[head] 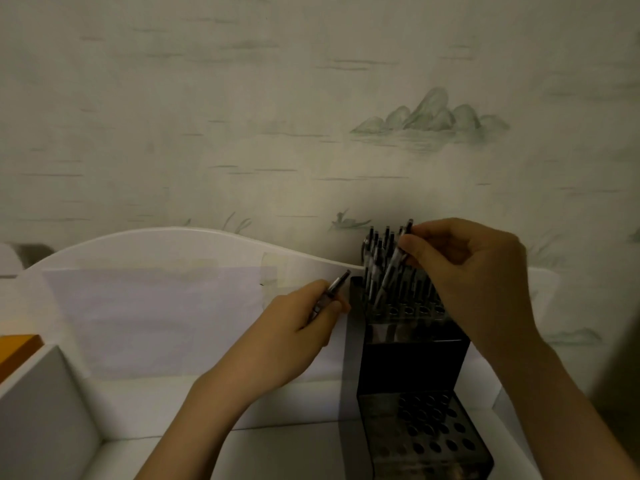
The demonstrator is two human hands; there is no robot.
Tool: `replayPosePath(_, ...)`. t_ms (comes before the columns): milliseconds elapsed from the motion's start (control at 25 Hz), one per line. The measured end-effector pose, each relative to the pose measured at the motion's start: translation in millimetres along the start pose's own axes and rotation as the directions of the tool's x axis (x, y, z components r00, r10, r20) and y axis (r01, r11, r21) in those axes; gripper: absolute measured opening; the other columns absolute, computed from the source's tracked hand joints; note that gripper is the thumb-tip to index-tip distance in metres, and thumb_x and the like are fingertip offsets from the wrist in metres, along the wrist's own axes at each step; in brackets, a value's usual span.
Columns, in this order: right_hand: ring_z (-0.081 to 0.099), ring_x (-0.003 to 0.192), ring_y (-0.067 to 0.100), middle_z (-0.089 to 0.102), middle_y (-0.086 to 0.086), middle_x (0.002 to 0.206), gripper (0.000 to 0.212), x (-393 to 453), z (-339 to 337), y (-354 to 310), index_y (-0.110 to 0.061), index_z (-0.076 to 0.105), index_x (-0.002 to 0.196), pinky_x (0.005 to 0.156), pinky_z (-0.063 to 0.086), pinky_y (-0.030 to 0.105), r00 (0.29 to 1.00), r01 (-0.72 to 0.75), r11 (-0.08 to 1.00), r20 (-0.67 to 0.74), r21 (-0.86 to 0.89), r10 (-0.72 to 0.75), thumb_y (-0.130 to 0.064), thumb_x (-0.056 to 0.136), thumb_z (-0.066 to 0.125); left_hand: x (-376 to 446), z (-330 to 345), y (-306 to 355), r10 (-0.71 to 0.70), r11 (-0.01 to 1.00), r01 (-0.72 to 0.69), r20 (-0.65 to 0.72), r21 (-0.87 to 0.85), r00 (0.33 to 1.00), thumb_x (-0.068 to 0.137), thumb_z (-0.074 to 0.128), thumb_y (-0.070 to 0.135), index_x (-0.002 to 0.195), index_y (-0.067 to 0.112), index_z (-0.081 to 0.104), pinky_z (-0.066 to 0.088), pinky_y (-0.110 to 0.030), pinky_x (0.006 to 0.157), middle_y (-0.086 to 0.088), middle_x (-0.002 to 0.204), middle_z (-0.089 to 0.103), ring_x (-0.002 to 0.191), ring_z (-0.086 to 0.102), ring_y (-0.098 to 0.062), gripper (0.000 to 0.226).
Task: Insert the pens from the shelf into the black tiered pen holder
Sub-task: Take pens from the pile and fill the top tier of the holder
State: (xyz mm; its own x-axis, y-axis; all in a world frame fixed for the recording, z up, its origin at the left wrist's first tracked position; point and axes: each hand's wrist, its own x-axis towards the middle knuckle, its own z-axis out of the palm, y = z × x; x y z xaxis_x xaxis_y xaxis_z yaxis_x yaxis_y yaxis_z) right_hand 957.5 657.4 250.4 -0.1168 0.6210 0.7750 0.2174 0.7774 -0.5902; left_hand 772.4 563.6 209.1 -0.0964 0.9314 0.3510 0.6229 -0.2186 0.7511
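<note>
Right hand (474, 271) pinches a pen (393, 268) mid-barrel, tip down over the top tier of the black tiered pen holder (412, 362), among pens already standing there. Left hand (294, 327) grips a spare pen (330, 294) just beside the holder. Judged light, stiff, smooth-barrelled: mid-barrel grip suits

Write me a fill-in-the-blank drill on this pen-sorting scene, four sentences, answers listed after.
1. The left hand holds ___ pen.
2. The right hand pinches a slim grey pen over the ___ tier of the black tiered plastic pen holder.
3. The holes of the lowest tier hold ___ pens.
4. The wall behind shows painted ___.

Answers: one; top; no; mountains
</note>
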Motion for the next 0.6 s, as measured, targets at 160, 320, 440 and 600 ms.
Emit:
replayPosePath(160,0.068,0.065,0.001,0.071,-0.010,0.072,0.014,-11,16,6,-0.014,0.076,0.088,0.067,0.057,0.019,0.994,0.010,0.994,0.110,-0.108,0.002,-0.025,0.079,0.078,-1,3,2,-0.007,1.000,0.007,0.005,0.016,1.000,0.099,0.046,0.026,0.097,0.025,0.062,0.046,-0.019,0.060,0.009,0.062,0.057,0.058,0.054,-0.001,0.017)
replayPosePath(320,0.068,0.063,0.001,0.072,-0.010,0.071,0.014,-3,13,8,-0.018,0.076,0.086,0.067,0.059,0.023,0.980,-0.048,0.990,0.185,-0.129,0.072,-0.027,0.077,0.079,-2,6,5,-0.015,0.999,0.015,-0.004,0.053,1.000,0.098,0.048,0.030,0.092,0.023,0.062,0.047,-0.032,0.062,0.004,0.066,0.058,0.060,0.054,-0.008,0.016)
replayPosePath(440,0.067,0.064,-0.001,0.071,-0.011,0.071,0.017,-7,11,9,-0.019,0.076,0.089,0.067,0.058,0.019,0.970,-0.065,0.987,0.221,-0.149,0.097,-0.028,0.075,0.081,-2,10,8,-0.027,0.996,0.027,0.003,0.087,1.000,0.097,0.048,0.033,0.088,0.019,0.060,0.047,-0.037,0.064,-0.005,0.072,0.062,0.059,0.052,-0.008,0.020)
replayPosePath(600,0.067,0.072,0.002,0.070,-0.014,0.077,0.028,-27,0,3,-0.020,0.074,0.100,0.065,0.053,0.010,0.994,0.033,0.992,0.109,-0.122,-0.020,-0.031,0.075,0.078,-3,13,15,-0.022,0.994,0.019,0.023,0.104,0.999,0.097,0.049,0.033,0.088,0.016,0.062,0.044,-0.031,0.061,-0.006,0.074,0.063,0.058,0.051,-0.005,0.022)
